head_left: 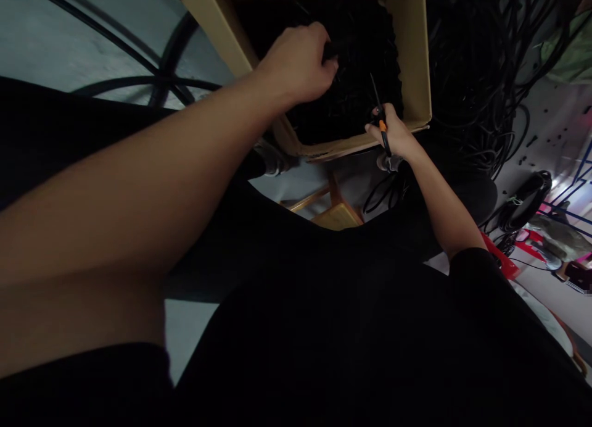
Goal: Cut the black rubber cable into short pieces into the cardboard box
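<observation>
Over a cardboard box (pixel 412 57), my left hand (pixel 300 60) is closed, its fingers curled round a black piece (pixel 337 49) that is hard to tell from the dark heap behind it. My right hand (pixel 395 131) grips a pair of scissors (pixel 382 121) with black and orange handles near the box's front right corner. The blades point up and away, over the box. A heap of small black pieces (pixel 346 97) fills the box; their kind is too dark to make out.
Black hoses or cables (pixel 481 63) lie tangled right of the box, and a thick black tube (pixel 178 44) loops at its left. A wooden stool (pixel 340 214) shows between my legs. Small black scraps (pixel 531 140) dot the floor. A blue metal frame (pixel 573 192) stands far right.
</observation>
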Demonstrator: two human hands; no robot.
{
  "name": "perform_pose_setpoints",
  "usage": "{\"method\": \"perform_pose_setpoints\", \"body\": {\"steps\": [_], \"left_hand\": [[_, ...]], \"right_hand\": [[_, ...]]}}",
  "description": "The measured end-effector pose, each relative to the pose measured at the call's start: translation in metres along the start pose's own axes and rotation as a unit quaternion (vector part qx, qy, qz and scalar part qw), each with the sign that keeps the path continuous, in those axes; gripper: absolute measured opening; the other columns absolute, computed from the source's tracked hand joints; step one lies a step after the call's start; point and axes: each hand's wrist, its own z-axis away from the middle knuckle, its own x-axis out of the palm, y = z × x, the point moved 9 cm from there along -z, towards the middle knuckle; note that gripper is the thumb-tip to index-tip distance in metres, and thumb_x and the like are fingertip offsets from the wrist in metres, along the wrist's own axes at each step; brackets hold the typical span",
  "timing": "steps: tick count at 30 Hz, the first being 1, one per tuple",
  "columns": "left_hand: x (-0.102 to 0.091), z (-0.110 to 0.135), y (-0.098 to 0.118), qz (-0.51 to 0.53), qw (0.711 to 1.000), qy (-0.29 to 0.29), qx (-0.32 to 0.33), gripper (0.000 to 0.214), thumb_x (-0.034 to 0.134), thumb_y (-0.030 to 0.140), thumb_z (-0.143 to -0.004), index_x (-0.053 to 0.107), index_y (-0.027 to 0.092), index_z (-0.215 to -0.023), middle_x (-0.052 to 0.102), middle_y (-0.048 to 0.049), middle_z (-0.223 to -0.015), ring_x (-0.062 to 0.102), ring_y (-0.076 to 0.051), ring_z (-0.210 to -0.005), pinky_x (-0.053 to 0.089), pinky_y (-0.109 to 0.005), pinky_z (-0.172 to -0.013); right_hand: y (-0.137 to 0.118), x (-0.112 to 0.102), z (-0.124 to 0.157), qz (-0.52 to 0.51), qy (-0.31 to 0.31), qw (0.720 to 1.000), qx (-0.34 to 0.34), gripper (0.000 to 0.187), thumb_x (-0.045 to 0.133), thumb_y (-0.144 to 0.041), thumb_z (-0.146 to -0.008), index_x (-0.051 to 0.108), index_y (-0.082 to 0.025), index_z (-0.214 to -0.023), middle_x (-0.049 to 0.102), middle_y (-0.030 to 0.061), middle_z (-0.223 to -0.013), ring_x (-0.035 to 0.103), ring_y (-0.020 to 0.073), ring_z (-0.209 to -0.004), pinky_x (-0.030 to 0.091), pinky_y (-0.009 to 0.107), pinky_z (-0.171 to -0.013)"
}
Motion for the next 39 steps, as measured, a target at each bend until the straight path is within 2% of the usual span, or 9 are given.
{"method": "perform_pose_setpoints", "body": {"steps": [4, 7, 11, 16, 19, 24, 30, 35, 39], "left_hand": [[0.003, -0.011, -0.007, 0.08, 0.997, 0.008, 0.008, 0.015, 0.076, 0.046, -0.117, 0.075, 0.031, -0.118, 0.086, -0.0081, -0.126, 0.063, -0.031, -0.111, 0.056, -0.057, -0.121], [0.015, -0.018, -0.009, 0.236, 0.972, -0.002, 0.014, 0.036, 0.089, 0.056, -0.106, 0.059, 0.035, -0.1, 0.076, 0.0019, -0.088, 0.057, -0.023, -0.089, 0.057, -0.048, -0.094], [0.032, -0.02, -0.001, 0.327, 0.944, -0.021, 0.035, 0.051, 0.103, 0.063, -0.088, 0.062, 0.036, -0.103, 0.067, 0.0055, -0.074, 0.05, -0.021, -0.081, 0.05, -0.045, -0.08], [0.028, -0.02, 0.008, 0.316, 0.947, 0.015, 0.047, 0.05, 0.092, 0.075, -0.089, 0.061, 0.037, -0.095, 0.079, 0.0026, -0.088, 0.055, -0.024, -0.089, 0.049, -0.046, -0.081], [0.015, -0.021, 0.015, 0.28, 0.955, 0.055, 0.08, 0.048, 0.09, 0.076, -0.089, 0.06, 0.038, -0.095, 0.083, 0.0028, -0.108, 0.058, -0.025, -0.102, 0.055, -0.046, -0.095], [-0.007, -0.019, 0.01, 0.178, 0.974, 0.126, 0.06, 0.034, 0.077, 0.051, -0.107, 0.051, 0.034, -0.094, 0.076, 0.0001, -0.115, 0.051, -0.022, -0.103, 0.054, -0.042, -0.106], [-0.032, -0.024, -0.011, 0.123, 0.973, 0.182, 0.074, 0.011, 0.068, 0.035, -0.124, 0.068, 0.024, -0.121, 0.075, -0.0026, -0.129, 0.057, -0.02, -0.115, 0.053, -0.037, -0.121], [-0.041, -0.035, -0.025, 0.204, 0.948, 0.208, 0.127, 0.011, 0.071, 0.031, -0.122, 0.067, 0.024, -0.116, 0.073, 0.0033, -0.114, 0.052, -0.018, -0.107, 0.055, -0.031, -0.111], [-0.041, -0.039, -0.025, 0.25, 0.937, 0.208, 0.125, 0.02, 0.073, 0.03, -0.119, 0.061, 0.025, -0.105, 0.062, 0.0033, -0.104, 0.048, -0.016, -0.099, 0.053, -0.034, -0.098]], "right_hand": [[-0.024, -0.006, 0.001, -0.015, 0.026, 0.999, -0.023, 0.052, 0.084, -0.055, -0.12, 0.065, -0.027, -0.159, 0.08, 0.0132, -0.142, 0.079, 0.0331, -0.134, 0.064, 0.06, -0.137], [-0.04, -0.01, 0.0, -0.007, 0.046, 0.998, -0.041, 0.054, 0.084, -0.054, -0.12, 0.064, -0.028, -0.162, 0.081, 0.0153, -0.15, 0.079, 0.0343, -0.139, 0.063, 0.06, -0.14], [-0.057, -0.012, -0.002, 0.004, 0.062, 0.996, -0.061, 0.056, 0.079, -0.052, -0.123, 0.06, -0.029, -0.17, 0.08, 0.0179, -0.159, 0.079, 0.0356, -0.145, 0.062, 0.061, -0.142], [-0.066, -0.014, -0.01, 0.027, 0.104, 0.993, -0.052, 0.069, 0.08, -0.042, -0.123, 0.052, -0.027, -0.184, 0.075, 0.0212, -0.165, 0.079, 0.0399, -0.155, 0.061, 0.061, -0.145], [-0.073, -0.013, -0.019, 0.044, 0.123, 0.988, -0.079, 0.074, 0.076, -0.042, -0.126, 0.047, -0.028, -0.193, 0.071, 0.0209, -0.169, 0.074, 0.0444, -0.169, 0.058, 0.065, -0.147], [-0.104, -0.01, -0.014, 0.119, 0.088, 0.981, -0.129, 0.078, 0.066, -0.048, -0.131, 0.043, -0.028, -0.203, 0.065, 0.0201, -0.185, 0.057, 0.0473, -0.188, 0.047, 0.067, -0.156], [-0.145, -0.02, 0.027, 0.202, 0.084, 0.97, -0.104, 0.09, 0.057, -0.025, -0.124, 0.035, -0.031, -0.211, 0.04, 0.0137, -0.214, 0.027, 0.0479, -0.205, 0.027, 0.072, -0.166], [-0.162, -0.016, 0.047, 0.212, 0.067, 0.964, -0.143, 0.1, 0.063, -0.02, -0.116, 0.038, -0.036, -0.211, 0.034, 0.0012, -0.218, -0.004, 0.0447, -0.21, 0.002, 0.081, -0.167], [-0.159, -0.016, 0.056, 0.216, 0.05, 0.964, -0.148, 0.099, 0.066, -0.02, -0.113, 0.042, -0.032, -0.209, 0.031, 0.0042, -0.22, 0.002, 0.0451, -0.21, 0.002, 0.081, -0.167]]}}
